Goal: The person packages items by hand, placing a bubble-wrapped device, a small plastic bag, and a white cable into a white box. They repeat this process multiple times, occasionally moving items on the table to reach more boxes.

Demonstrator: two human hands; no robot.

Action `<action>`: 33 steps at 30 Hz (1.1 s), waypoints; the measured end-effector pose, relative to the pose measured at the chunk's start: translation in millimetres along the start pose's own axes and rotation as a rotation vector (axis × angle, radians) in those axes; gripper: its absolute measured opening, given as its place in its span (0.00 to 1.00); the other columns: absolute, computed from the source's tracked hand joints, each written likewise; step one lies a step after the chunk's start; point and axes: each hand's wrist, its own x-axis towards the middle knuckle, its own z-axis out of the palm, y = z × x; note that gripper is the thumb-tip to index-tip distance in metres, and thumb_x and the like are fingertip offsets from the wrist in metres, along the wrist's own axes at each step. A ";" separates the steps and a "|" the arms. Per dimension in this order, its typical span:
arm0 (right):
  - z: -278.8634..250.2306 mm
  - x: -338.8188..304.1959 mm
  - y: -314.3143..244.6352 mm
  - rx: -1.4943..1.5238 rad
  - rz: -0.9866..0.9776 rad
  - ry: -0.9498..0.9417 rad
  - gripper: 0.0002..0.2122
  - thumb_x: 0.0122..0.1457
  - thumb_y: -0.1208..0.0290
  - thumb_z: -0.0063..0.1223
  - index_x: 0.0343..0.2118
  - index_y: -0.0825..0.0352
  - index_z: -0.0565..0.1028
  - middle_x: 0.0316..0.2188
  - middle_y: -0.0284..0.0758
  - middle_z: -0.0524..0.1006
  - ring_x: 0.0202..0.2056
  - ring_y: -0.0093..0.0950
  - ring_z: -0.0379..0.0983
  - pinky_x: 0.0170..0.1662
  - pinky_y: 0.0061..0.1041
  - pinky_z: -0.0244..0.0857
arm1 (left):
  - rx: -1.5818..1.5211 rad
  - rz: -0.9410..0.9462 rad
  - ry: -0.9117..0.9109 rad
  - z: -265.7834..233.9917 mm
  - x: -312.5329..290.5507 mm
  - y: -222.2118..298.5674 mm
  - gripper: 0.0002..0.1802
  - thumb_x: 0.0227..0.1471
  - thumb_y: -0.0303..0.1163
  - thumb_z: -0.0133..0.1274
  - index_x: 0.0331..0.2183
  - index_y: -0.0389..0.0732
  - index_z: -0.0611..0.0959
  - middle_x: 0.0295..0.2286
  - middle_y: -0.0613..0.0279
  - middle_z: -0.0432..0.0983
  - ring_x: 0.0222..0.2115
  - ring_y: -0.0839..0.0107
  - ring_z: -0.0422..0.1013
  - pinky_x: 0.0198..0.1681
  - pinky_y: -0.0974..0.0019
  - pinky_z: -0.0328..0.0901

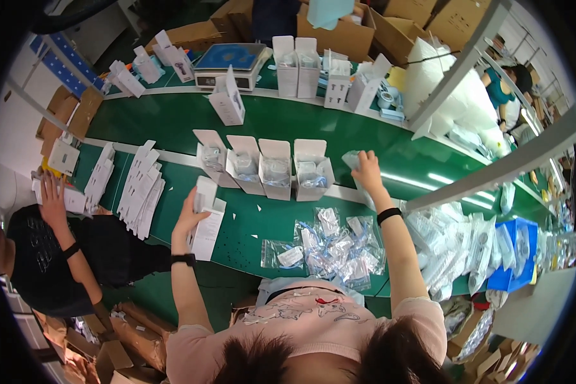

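Note:
My left hand is closed on a small white carton at the near side of the green bench. Beneath and beside that carton lies another white carton or printed sheet; I cannot tell which. My right hand pinches a clear plastic bag, just right of a row of open white boxes. Each box has its flap up and bagged items inside. Between my arms, a pile of small clear bags holds white and blue pieces.
Flattened white cartons lie to the left, near a co-worker's hand. Larger clear-bagged items and a blue bin are at right. Across the green belt stand a scale and more boxes. A metal post slants at right.

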 end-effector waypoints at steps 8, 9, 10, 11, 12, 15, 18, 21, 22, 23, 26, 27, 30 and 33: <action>-77.0 -54.9 10.5 0.586 0.122 0.276 0.26 0.38 0.76 0.54 0.45 0.65 0.63 0.35 0.41 0.69 0.38 0.36 0.66 0.41 0.32 0.62 | 0.096 0.265 -0.014 65.4 -96.6 108.1 0.42 0.26 0.26 0.61 0.48 0.43 0.62 0.44 0.58 0.57 0.45 0.63 0.58 0.42 0.63 0.61; -87.8 -62.3 8.3 0.706 0.193 0.294 0.24 0.40 0.76 0.53 0.44 0.66 0.64 0.34 0.40 0.69 0.38 0.34 0.67 0.42 0.30 0.62 | 0.063 0.306 -0.027 83.6 -99.0 119.6 0.40 0.27 0.27 0.61 0.47 0.42 0.63 0.43 0.58 0.58 0.44 0.64 0.59 0.40 0.64 0.62; -95.4 -72.6 3.4 0.706 0.198 0.291 0.24 0.40 0.76 0.53 0.44 0.66 0.64 0.34 0.40 0.69 0.38 0.34 0.67 0.42 0.30 0.62 | 0.028 0.347 -0.042 102.2 -99.7 129.6 0.38 0.27 0.29 0.62 0.46 0.42 0.64 0.43 0.58 0.59 0.43 0.64 0.60 0.38 0.64 0.63; -103.4 -86.4 -3.7 1.093 0.225 0.531 0.21 0.42 0.76 0.51 0.43 0.67 0.64 0.34 0.38 0.69 0.38 0.31 0.67 0.42 0.28 0.62 | 0.042 0.352 -0.057 119.7 -100.7 142.8 0.38 0.28 0.30 0.62 0.45 0.41 0.64 0.42 0.58 0.61 0.42 0.64 0.61 0.38 0.63 0.63; -111.8 -99.3 -11.4 1.478 0.247 0.780 0.19 0.44 0.77 0.50 0.42 0.68 0.64 0.34 0.35 0.69 0.38 0.28 0.67 0.42 0.26 0.62 | 0.059 0.358 -0.073 134.5 -101.1 155.5 0.38 0.28 0.32 0.63 0.44 0.41 0.64 0.41 0.58 0.62 0.41 0.64 0.62 0.38 0.63 0.62; -128.9 -126.8 -50.9 2.139 0.323 0.749 0.15 0.46 0.78 0.48 0.40 0.68 0.65 0.34 0.33 0.69 0.37 0.25 0.66 0.42 0.24 0.61 | 0.111 0.479 -0.092 174.4 -93.6 165.7 0.38 0.27 0.33 0.64 0.42 0.40 0.62 0.40 0.53 0.63 0.40 0.63 0.63 0.37 0.62 0.62; -124.1 -132.4 -85.2 2.011 0.416 0.710 0.13 0.46 0.76 0.49 0.37 0.66 0.66 0.34 0.31 0.68 0.36 0.24 0.66 0.40 0.22 0.61 | -0.026 0.410 -0.176 195.9 -94.2 179.5 0.39 0.27 0.33 0.65 0.40 0.39 0.59 0.40 0.49 0.63 0.40 0.62 0.63 0.39 0.62 0.62; -126.1 -133.5 -101.3 1.694 0.416 0.656 0.13 0.46 0.73 0.50 0.36 0.66 0.66 0.33 0.31 0.68 0.36 0.24 0.65 0.39 0.22 0.60 | -0.097 0.453 -0.179 211.1 -91.6 170.6 0.39 0.26 0.34 0.66 0.38 0.39 0.57 0.40 0.46 0.62 0.40 0.61 0.64 0.39 0.62 0.62; -127.5 -133.4 -104.4 1.505 0.402 0.630 0.13 0.45 0.73 0.51 0.35 0.66 0.67 0.33 0.31 0.68 0.37 0.25 0.65 0.39 0.22 0.60 | -0.109 0.531 -0.130 217.0 -88.4 162.0 0.40 0.25 0.34 0.66 0.37 0.40 0.56 0.40 0.46 0.61 0.39 0.61 0.64 0.40 0.62 0.61; -129.6 -133.3 -104.4 1.316 0.388 0.598 0.13 0.45 0.72 0.51 0.35 0.66 0.67 0.33 0.31 0.68 0.37 0.25 0.65 0.39 0.23 0.60 | -0.124 0.605 -0.079 219.4 -87.1 162.3 0.40 0.25 0.34 0.67 0.36 0.40 0.56 0.40 0.45 0.61 0.38 0.61 0.64 0.40 0.62 0.61; -144.4 -137.4 -101.0 0.988 -0.148 0.335 0.12 0.43 0.71 0.54 0.32 0.66 0.69 0.34 0.33 0.68 0.38 0.29 0.65 0.41 0.26 0.60 | -0.067 0.696 -0.081 223.8 -88.7 169.9 0.39 0.25 0.33 0.66 0.35 0.40 0.56 0.41 0.40 0.60 0.39 0.57 0.64 0.40 0.62 0.61; -152.1 -136.4 -105.5 0.987 -0.140 0.339 0.12 0.43 0.71 0.54 0.32 0.66 0.69 0.34 0.33 0.68 0.38 0.29 0.65 0.41 0.26 0.60 | -0.040 0.739 -0.078 225.1 -88.7 172.1 0.39 0.25 0.33 0.66 0.35 0.40 0.56 0.42 0.38 0.59 0.40 0.54 0.64 0.40 0.62 0.61; -165.0 -128.5 -112.4 0.362 -0.804 0.192 0.14 0.42 0.67 0.55 0.32 0.65 0.71 0.34 0.33 0.70 0.39 0.32 0.66 0.43 0.28 0.58 | -0.162 0.824 -0.127 227.3 -78.1 177.7 0.39 0.25 0.33 0.66 0.35 0.41 0.56 0.45 0.41 0.56 0.43 0.59 0.61 0.43 0.63 0.59; -162.9 -128.4 -83.3 0.507 -0.647 0.271 0.15 0.43 0.66 0.55 0.34 0.66 0.72 0.37 0.37 0.69 0.44 0.36 0.62 0.45 0.31 0.57 | -0.184 0.790 -0.147 235.8 -71.6 150.7 0.40 0.25 0.32 0.67 0.35 0.42 0.55 0.47 0.43 0.53 0.45 0.60 0.59 0.44 0.63 0.57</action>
